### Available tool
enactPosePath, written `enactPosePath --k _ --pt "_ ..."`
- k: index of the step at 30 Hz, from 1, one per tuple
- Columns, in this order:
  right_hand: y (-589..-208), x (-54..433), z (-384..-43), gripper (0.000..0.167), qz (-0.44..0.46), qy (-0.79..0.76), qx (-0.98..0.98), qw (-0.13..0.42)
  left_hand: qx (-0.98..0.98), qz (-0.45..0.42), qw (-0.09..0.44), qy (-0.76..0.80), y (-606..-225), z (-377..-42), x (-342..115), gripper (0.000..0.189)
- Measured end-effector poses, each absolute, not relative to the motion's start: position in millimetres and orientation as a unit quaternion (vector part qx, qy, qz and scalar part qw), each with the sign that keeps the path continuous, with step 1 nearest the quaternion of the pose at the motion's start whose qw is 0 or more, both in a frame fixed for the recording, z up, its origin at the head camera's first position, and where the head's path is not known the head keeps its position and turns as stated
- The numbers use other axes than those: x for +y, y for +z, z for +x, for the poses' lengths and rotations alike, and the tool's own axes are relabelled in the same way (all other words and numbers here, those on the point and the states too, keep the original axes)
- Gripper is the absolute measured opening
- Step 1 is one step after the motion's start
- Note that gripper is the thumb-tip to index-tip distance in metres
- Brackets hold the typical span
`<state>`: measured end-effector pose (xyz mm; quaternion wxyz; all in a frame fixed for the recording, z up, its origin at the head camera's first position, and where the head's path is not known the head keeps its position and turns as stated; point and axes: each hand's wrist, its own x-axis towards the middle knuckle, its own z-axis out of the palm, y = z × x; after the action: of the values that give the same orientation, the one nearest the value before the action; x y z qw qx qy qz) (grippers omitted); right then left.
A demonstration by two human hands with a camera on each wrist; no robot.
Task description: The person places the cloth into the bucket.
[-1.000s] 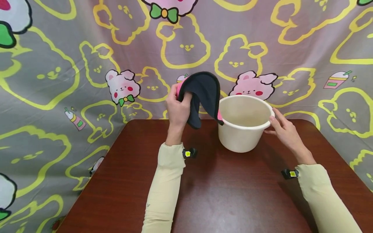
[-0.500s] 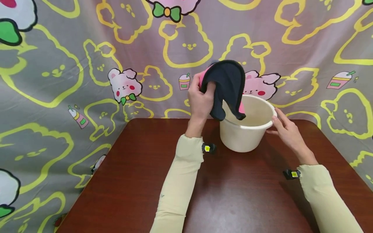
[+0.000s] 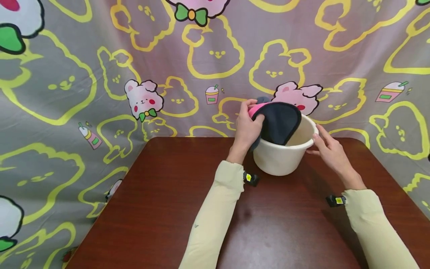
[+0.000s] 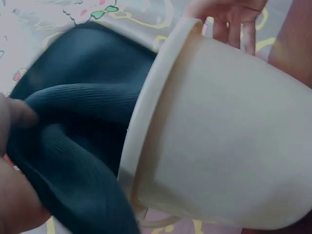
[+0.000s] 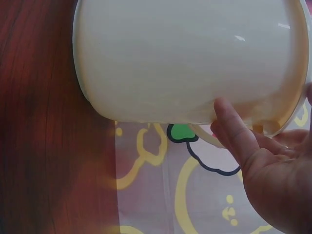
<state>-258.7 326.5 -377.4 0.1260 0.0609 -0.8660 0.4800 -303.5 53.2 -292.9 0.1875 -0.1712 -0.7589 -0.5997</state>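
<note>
My left hand grips a floppy piece of cloth with a dark lining, a pink outer side and a black bound edge. The cloth droops over the near left rim of a cream plastic bucket, and part of it dips inside the mouth. In the left wrist view, the dark fabric is bunched in folds against the bucket's rim. At the bucket's right side my right hand holds the rim, and in the right wrist view its fingers lie along the outer wall.
The bucket stands toward the back right of a dark red-brown wooden table. Behind and beside the table hangs a grey curtain printed with yellow cartoon outlines. Each wrist carries a small black camera.
My left hand has carried the cloth rightward, up and then down onto the bucket's mouth. The right hand and the bucket have stayed put.
</note>
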Motion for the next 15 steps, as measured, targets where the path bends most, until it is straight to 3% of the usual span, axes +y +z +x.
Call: enactPosePath --k 6,15 --pt "-378 328 -258 0.064 0.053 0.477 -0.868 0.127 -0.807 -0.174 0.135 -0.549 -297 -304 56 0.046" --pt "-379 327 -259 0.064 0.058 0.477 -0.868 0.125 -0.765 -0.195 0.178 -0.587 -286 -298 71 0.038"
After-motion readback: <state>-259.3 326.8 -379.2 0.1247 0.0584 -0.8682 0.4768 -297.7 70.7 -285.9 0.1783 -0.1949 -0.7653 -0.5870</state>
